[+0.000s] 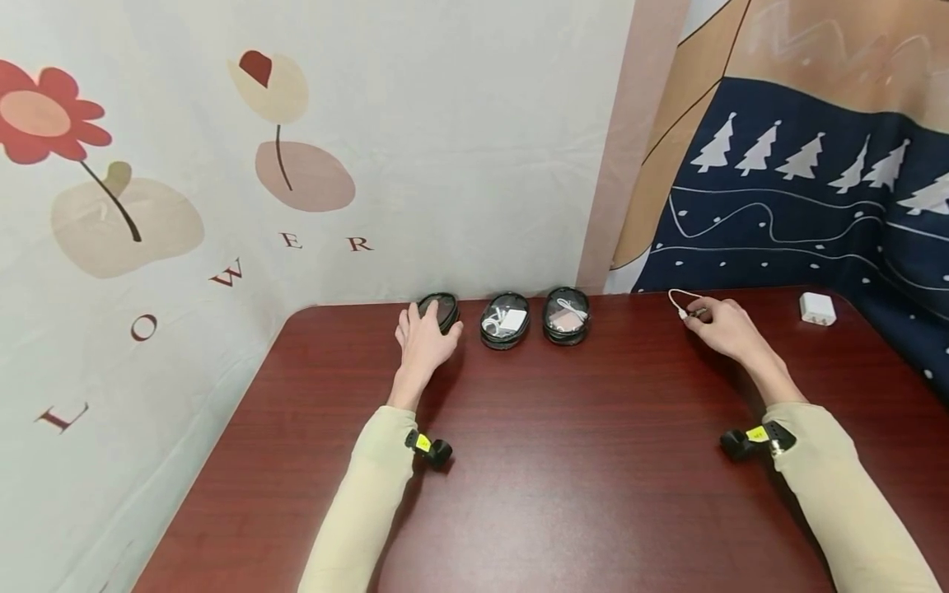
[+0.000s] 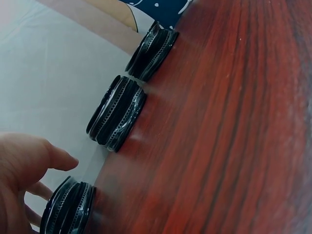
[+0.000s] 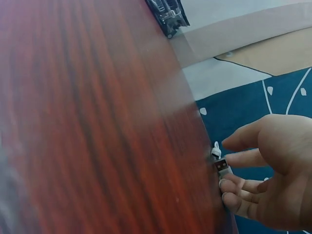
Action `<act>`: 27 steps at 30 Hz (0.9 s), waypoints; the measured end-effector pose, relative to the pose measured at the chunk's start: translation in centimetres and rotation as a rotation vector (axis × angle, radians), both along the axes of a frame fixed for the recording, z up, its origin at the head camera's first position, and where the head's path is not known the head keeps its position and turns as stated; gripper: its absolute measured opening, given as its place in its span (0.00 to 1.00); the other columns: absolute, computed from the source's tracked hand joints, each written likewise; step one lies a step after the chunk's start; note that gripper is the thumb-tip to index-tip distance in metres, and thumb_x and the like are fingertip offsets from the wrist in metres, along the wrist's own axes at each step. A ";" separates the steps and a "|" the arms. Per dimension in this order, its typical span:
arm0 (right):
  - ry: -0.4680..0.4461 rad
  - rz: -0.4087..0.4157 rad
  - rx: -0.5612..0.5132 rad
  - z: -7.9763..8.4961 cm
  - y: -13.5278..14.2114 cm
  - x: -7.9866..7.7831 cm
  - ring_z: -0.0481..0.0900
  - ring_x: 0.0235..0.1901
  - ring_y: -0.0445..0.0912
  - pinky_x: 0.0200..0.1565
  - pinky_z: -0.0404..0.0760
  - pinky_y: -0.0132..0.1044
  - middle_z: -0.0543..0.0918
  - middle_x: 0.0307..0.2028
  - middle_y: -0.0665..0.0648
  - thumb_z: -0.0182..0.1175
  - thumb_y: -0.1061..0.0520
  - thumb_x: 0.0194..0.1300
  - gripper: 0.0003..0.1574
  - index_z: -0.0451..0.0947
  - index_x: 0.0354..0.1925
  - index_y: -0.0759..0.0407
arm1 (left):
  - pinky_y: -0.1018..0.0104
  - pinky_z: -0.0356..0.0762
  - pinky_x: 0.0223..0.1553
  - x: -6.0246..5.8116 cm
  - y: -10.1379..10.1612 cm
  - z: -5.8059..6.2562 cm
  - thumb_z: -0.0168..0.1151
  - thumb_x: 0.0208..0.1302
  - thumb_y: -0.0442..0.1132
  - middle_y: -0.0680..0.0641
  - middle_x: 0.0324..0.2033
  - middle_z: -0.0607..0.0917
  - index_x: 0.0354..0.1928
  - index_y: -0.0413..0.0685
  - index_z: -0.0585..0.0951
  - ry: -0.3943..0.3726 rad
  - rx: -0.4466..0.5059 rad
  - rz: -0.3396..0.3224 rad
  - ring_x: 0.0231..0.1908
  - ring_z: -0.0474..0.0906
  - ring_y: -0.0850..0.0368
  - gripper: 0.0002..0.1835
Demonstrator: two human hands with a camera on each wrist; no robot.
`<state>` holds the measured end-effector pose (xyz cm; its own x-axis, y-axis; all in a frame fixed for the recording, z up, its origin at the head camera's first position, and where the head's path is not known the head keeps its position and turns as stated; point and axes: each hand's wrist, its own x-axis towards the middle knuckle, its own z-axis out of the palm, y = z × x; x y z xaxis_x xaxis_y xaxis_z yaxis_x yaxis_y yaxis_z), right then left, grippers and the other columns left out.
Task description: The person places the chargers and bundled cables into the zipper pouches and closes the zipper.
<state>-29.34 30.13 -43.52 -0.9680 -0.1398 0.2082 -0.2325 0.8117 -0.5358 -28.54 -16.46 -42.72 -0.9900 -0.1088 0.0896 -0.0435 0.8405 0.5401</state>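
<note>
My left hand (image 1: pixel 426 339) reaches over the leftmost black oval zip case (image 1: pixel 448 306) at the back of the table. In the left wrist view, the thumb stands apart from that case (image 2: pixel 68 209), with other fingers behind it. Near the back edge on the right, my right hand (image 1: pixel 730 329) has its fingers curled about the plug of a white USB cable (image 1: pixel 676 301). The right wrist view shows the metal USB plug (image 3: pixel 222 165) between the fingers, with the small white connector (image 3: pixel 216 150) just beyond the thumb tip.
Two more oval cases, the middle one (image 1: pixel 504 319) and the right one (image 1: pixel 566 316), stand along the back edge with white items under clear lids. A white charger block (image 1: pixel 818 308) sits at the far right. Printed cloth hangs behind the reddish-brown table (image 1: pixel 578 486).
</note>
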 end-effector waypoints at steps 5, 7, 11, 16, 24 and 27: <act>-0.024 -0.061 0.020 0.4 0.0 0.2 0.77 0.39 0.64 0.44 0.73 0.57 0.82 0.35 0.71 0.59 0.55 0.70 0.20 0.76 0.43 0.75 | 0.39 0.42 0.72 0.0 0.0 0.1 0.57 0.72 0.52 0.28 0.75 0.50 0.73 0.38 0.65 -0.028 -0.011 -0.002 0.75 0.41 0.31 0.35; -0.042 -0.087 0.030 0.5 0.1 0.4 0.76 0.38 0.62 0.42 0.72 0.54 0.81 0.33 0.69 0.60 0.53 0.70 0.22 0.76 0.42 0.75 | 0.39 0.42 0.72 0.0 0.0 0.1 0.57 0.72 0.51 0.28 0.75 0.49 0.72 0.37 0.66 -0.038 -0.025 -0.007 0.75 0.41 0.31 0.35; -0.086 -0.125 0.037 0.5 0.2 0.6 0.75 0.36 0.60 0.39 0.72 0.51 0.80 0.30 0.65 0.62 0.51 0.70 0.22 0.76 0.40 0.73 | 0.39 0.44 0.71 0.0 -0.1 0.0 0.57 0.73 0.49 0.26 0.74 0.51 0.70 0.36 0.69 -0.035 -0.055 -0.005 0.74 0.43 0.30 0.31; -0.115 -0.140 0.045 0.5 0.1 0.7 0.74 0.36 0.60 0.40 0.72 0.52 0.80 0.29 0.64 0.63 0.53 0.68 0.20 0.75 0.39 0.71 | 0.40 0.49 0.69 0.0 -0.1 -0.1 0.57 0.75 0.46 0.26 0.68 0.61 0.66 0.38 0.74 0.003 -0.056 0.020 0.69 0.51 0.30 0.25; -0.147 -0.141 0.062 0.8 0.1 0.8 0.74 0.37 0.62 0.41 0.72 0.54 0.81 0.31 0.65 0.63 0.55 0.66 0.17 0.76 0.38 0.71 | 0.42 0.51 0.67 0.2 -0.3 0.1 0.65 0.69 0.46 0.26 0.62 0.64 0.57 0.38 0.78 0.031 -0.012 0.029 0.65 0.54 0.33 0.22; -0.148 -0.136 0.066 0.9 0.1 0.8 0.75 0.37 0.61 0.40 0.72 0.53 0.81 0.29 0.63 0.64 0.56 0.65 0.15 0.76 0.37 0.70 | 0.42 0.50 0.69 0.2 -0.4 0.2 0.65 0.68 0.47 0.27 0.63 0.62 0.57 0.37 0.76 0.022 0.015 0.021 0.68 0.53 0.33 0.24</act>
